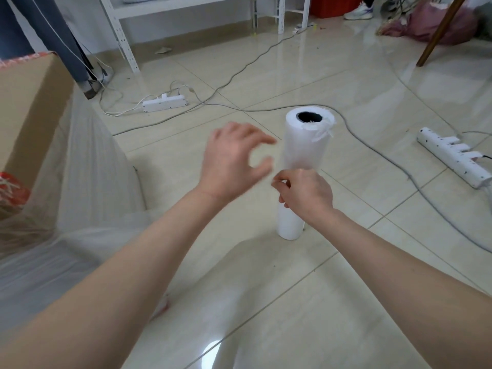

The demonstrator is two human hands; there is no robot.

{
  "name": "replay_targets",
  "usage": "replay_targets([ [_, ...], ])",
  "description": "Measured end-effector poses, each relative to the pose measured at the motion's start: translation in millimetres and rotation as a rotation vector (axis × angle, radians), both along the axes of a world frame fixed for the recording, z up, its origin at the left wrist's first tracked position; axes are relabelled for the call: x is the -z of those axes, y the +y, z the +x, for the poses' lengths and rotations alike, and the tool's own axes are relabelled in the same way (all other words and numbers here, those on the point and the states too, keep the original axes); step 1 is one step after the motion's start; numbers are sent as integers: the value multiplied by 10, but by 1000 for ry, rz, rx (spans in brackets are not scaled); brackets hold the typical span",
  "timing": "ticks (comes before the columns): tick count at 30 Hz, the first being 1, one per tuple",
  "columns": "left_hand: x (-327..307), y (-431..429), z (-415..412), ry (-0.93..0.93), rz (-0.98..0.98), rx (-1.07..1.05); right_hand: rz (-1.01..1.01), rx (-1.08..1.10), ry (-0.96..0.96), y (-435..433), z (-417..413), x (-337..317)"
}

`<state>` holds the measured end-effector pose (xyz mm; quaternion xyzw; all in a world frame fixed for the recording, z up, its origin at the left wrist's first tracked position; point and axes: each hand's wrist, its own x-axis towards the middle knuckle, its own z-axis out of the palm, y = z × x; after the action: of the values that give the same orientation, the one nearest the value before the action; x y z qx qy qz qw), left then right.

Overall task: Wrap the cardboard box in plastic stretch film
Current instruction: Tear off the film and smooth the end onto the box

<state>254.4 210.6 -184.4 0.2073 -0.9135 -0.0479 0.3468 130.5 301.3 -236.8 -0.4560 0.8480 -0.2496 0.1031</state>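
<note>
Head | left hand [234, 158] spreading released beside the upright film roll [306, 145] | right hand [306, 194] pinching the film roll | box [26, 107] standing at left

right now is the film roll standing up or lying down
Upright: the roll stands on one end on the floor, its dark hole facing up.

The one camera rides on the person's head, a wide lens facing forward and down along both bare forearms, close over the left hand [234, 161], right hand [306, 193] and upright roll of film [306, 145], with tiled floor [346, 302] stretching to white shelving [117, 30] beyond.
</note>
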Motion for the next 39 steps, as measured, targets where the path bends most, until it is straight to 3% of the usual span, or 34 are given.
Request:
replay_targets([
  [3,125,105,-175,-526,-71,-29,48,4,27,31,-30,13],
  [5,210,56,-235,-625,-89,-95,20,23,-11,59,-48,40],
  [12,314,143,-337,-537,38,-159,-42,68,-77,55,-26,40],
  [19,345,46,-180,-291,367,-148,-56,77,-5,75,-13,65],
  [23,411,-133,5,-199,513,-266,-71,97,20,85,-13,95],
  [27,513,-312,262,-201,539,-383,-66,89,56,122,-57,152],
  [33,488,-196,146,-372,583,-105,-115,-30,143,140,-5,256],
  [37,473,-168,200,-353,667,31,139,-113,187,84,-35,290],
  [39,502,-164,230,-339,707,16,156,-69,147,88,-52,337],
])
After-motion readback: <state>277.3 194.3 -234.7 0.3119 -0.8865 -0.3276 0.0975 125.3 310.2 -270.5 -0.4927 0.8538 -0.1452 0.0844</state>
